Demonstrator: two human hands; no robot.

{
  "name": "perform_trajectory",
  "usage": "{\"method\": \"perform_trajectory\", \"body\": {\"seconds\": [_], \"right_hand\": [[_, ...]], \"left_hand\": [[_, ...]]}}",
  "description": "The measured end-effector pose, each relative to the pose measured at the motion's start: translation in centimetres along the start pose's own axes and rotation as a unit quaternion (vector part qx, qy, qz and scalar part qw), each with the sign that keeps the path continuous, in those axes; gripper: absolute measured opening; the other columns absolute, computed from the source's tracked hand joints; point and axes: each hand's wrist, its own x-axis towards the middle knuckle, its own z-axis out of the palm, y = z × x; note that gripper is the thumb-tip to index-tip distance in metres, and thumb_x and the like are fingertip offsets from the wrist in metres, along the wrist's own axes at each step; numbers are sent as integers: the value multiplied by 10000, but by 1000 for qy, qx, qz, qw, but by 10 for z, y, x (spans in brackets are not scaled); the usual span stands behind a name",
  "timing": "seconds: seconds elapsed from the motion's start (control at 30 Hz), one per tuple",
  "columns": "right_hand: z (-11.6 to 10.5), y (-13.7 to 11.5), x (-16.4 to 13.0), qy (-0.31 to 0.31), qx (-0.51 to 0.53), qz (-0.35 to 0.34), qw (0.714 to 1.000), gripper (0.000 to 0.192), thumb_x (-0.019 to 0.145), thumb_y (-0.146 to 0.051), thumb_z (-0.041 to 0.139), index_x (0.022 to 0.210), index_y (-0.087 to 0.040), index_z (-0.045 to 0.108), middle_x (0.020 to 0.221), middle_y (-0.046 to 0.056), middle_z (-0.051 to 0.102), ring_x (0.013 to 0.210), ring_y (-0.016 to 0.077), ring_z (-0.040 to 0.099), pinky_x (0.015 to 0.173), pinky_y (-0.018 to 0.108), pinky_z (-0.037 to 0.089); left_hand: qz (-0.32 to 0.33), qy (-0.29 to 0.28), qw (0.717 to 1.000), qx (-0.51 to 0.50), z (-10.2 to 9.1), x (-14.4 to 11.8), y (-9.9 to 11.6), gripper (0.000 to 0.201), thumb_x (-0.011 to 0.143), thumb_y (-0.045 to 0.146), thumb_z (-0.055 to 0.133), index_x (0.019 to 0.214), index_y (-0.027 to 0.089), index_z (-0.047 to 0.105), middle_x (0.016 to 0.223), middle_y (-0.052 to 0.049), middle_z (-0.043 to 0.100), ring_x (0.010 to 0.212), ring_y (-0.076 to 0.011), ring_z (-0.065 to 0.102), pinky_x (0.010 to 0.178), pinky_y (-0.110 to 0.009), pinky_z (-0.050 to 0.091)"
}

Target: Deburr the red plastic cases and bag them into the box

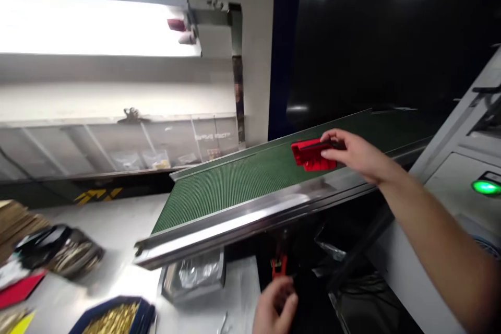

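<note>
right hand [354, 154]: arm outstretched, fingers pinched (gripping) | left hand [274, 305]: low, fingers curled

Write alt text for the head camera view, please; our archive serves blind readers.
A person's right hand holds a flat red part on a green ribbed conveyor belt with a metal side rail. Their left hand is low beside a small orange piece. A blue tray of brass-coloured bits sits on the grey worktop.
</note>
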Motion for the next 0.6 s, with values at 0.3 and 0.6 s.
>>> {"method": "perform_trajectory", "body": {"seconds": [0.3,0.6], "right_hand": [[160,76,-328,-125,432,378,809,533,881,-489,768,1302,-381,459,1257,41,653,1048,215,678,834,333,576],[109,115,-402,-275,185,408,851,430,981,-639,529,1031,-225,632,885,50,645,764,177,613,727,299,501]], "left_hand": [[139,105,938,-298,28,-82,-20,1056,670,498,938,1548,298,388,1593,-165,458,1434,-402,470,1200,-510,367],[-92,48,833,-544,90,-172,-66,859,765,475,834,1482,143,497,1407,-238,628,1283,-403,621,1087,-538,476]]}}
